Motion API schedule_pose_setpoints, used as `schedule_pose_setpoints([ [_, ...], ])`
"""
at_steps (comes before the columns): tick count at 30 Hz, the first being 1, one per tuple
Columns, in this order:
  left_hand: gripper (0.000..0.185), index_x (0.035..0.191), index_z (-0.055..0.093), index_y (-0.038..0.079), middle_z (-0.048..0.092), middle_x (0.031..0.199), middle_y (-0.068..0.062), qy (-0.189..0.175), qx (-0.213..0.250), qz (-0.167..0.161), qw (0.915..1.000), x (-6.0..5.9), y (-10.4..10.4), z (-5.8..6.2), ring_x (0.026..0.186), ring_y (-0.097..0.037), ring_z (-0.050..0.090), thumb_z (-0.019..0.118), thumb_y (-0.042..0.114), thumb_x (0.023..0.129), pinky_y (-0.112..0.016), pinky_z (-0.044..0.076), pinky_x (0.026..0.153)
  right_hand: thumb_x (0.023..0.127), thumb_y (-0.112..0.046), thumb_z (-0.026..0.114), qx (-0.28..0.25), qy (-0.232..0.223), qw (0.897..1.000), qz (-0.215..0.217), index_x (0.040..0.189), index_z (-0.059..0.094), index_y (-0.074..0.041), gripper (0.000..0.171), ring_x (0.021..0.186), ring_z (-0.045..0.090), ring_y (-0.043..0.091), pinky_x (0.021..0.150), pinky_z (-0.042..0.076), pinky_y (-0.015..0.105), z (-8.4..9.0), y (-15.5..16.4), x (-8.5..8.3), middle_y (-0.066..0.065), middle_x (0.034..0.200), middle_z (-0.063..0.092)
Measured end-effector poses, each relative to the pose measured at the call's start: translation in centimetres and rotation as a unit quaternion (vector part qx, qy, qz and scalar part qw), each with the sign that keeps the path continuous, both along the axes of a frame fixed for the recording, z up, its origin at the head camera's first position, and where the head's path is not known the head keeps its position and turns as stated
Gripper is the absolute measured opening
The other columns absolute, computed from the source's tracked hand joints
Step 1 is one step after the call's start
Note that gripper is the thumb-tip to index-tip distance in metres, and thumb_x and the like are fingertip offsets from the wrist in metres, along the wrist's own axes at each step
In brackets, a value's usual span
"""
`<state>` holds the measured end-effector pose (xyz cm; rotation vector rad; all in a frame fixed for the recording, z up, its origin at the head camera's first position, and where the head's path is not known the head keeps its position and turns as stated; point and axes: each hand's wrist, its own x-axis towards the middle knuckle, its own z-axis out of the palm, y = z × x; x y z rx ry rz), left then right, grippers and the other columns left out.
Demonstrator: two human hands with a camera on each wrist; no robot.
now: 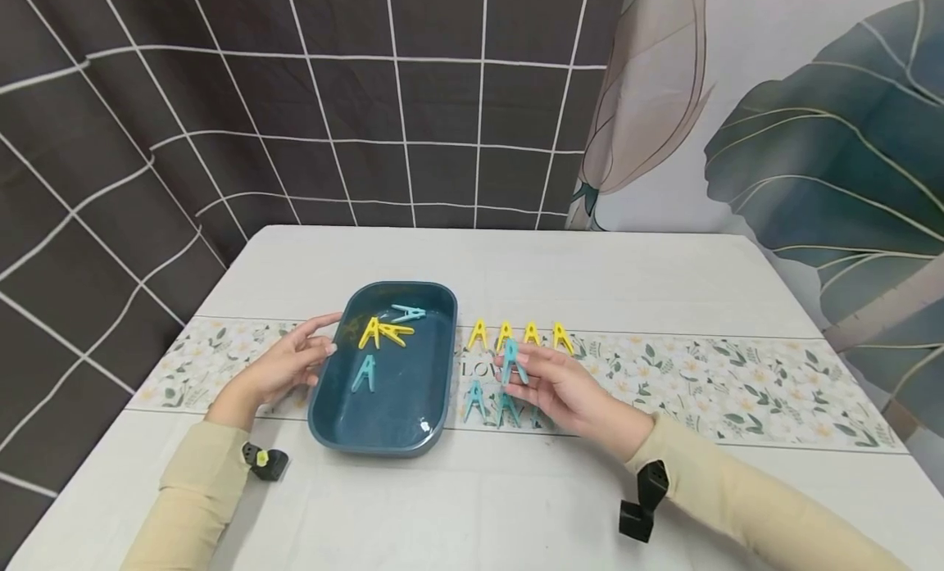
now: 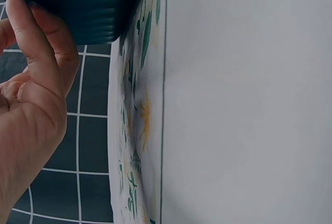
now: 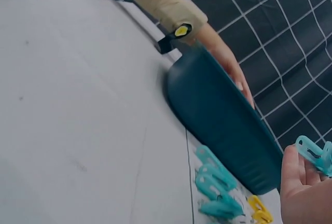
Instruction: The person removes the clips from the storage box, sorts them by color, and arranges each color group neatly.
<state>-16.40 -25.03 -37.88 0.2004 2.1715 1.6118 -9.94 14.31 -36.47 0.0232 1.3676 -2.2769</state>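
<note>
On the surface (image 1: pixel 479 505), steady the tray (image 1: pixel 398 415) at left with relaxed fingers of the left hand (image 1: pixel 283 364). With the right hand (image 1: pixel 564 391), avoid bumping the peg rows (image 1: pixel 475 397); pinch lightly the blue peg (image 1: pixel 510 356), held right of the tray.

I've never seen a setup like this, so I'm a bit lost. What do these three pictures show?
No robot here: a person works bare-handed. The wide picture comes from a camera on their head; the other two come from small cameras on their wrists. On the table sits a tray holding two yellow clips and two teal clips. Their left hand touches its side. To its right stand more yellow clips, with teal ones nearer the person. Their right hand pinches another teal clip.
</note>
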Motion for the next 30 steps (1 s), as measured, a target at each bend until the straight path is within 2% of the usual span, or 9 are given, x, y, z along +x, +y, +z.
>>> schedule_pose_setpoints([
  [4,0.064,0.151,0.019,0.011,0.053,0.1,0.001,0.003,-0.002,-0.003,1.0,0.0,-0.1,0.2,0.074,-0.005,0.052,0.053,0.021,0.098,-0.021,0.051,0.056,0.098,-0.001,0.043,0.014,0.0,1.0,-0.015,0.143,0.019,0.011,0.052,0.093,0.065,0.01,0.088,0.054,0.028,0.0,1.1,0.3,0.001,0.103,0.068],
  [11,0.062,0.151,0.02,0.012,0.055,0.095,0.004,0.0,0.004,-0.006,1.0,0.0,-0.1,0.1,0.072,-0.004,0.052,0.053,0.019,0.098,-0.021,0.051,0.056,0.097,0.0,0.042,0.052,0.012,0.998,-0.027,0.145,0.011,0.012,0.059,0.099,0.065,0.013,0.09,0.052,0.028,0.0,2.7,0.5,0.003,0.107,0.067],
  [14,0.062,0.151,0.02,0.012,0.055,0.095,0.003,0.0,0.008,-0.008,0.9999,-0.1,-0.1,0.0,0.073,-0.005,0.053,0.053,0.019,0.098,-0.021,0.051,0.056,0.096,0.0,0.04,0.095,0.021,0.995,-0.032,0.147,0.006,0.011,0.062,0.099,0.065,0.012,0.09,0.052,0.027,-0.1,3.3,0.6,0.016,0.12,0.06],
  [16,0.062,0.151,0.02,0.012,0.056,0.097,0.003,0.0,0.008,-0.008,0.9999,-0.1,-0.1,-0.1,0.073,-0.004,0.053,0.053,0.019,0.098,-0.021,0.051,0.056,0.096,0.0,0.038,0.12,0.027,0.992,-0.032,0.147,0.004,0.011,0.062,0.099,0.065,0.01,0.09,0.052,0.026,-0.1,3.7,0.7,0.026,0.131,0.05],
  [18,0.062,0.151,0.02,0.012,0.055,0.097,0.003,0.0,0.008,-0.008,0.9999,-0.1,-0.1,-0.1,0.072,-0.004,0.052,0.053,0.019,0.098,-0.021,0.051,0.056,0.097,0.0,0.038,0.137,0.029,0.99,-0.034,0.147,0.005,0.011,0.061,0.099,0.064,0.009,0.09,0.052,0.025,-0.2,4.2,0.8,0.03,0.137,0.042],
  [20,0.062,0.151,0.02,0.012,0.055,0.097,0.003,-0.001,0.009,-0.007,0.9999,0.0,-0.1,-0.1,0.072,-0.004,0.052,0.053,0.019,0.098,-0.021,0.051,0.056,0.097,-0.001,0.038,0.145,0.028,0.988,-0.035,0.145,0.009,0.013,0.059,0.098,0.064,0.009,0.09,0.052,0.025,-0.3,4.6,0.9,0.028,0.132,0.045],
  [23,0.062,0.15,0.02,0.012,0.055,0.098,0.003,0.0,0.009,-0.006,0.9999,0.0,-0.1,-0.1,0.072,-0.004,0.052,0.053,0.018,0.098,-0.02,0.051,0.055,0.097,-0.002,0.04,0.156,0.024,0.987,-0.039,0.142,0.015,0.015,0.054,0.095,0.063,0.008,0.089,0.053,0.025,-0.4,5.3,1.0,0.014,0.114,0.051],
  [25,0.062,0.15,0.02,0.012,0.056,0.1,0.003,-0.001,0.01,-0.006,0.9999,0.0,-0.1,-0.1,0.073,-0.004,0.053,0.053,0.018,0.098,-0.02,0.051,0.055,0.097,-0.003,0.042,0.168,0.022,0.985,-0.04,0.138,0.02,0.015,0.05,0.092,0.062,0.008,0.088,0.053,0.025,-0.6,5.7,1.1,0.006,0.104,0.05],
  [30,0.062,0.15,0.021,0.012,0.057,0.102,0.003,-0.003,0.018,-0.01,0.9998,-0.1,-0.2,-0.1,0.074,-0.004,0.055,0.053,0.017,0.098,-0.02,0.052,0.055,0.097,-0.005,0.045,0.216,0.01,0.976,-0.038,0.13,0.03,0.013,0.041,0.089,0.058,0.008,0.089,0.053,0.026,-1.0,6.5,1.2,0.005,0.101,0.047],
])
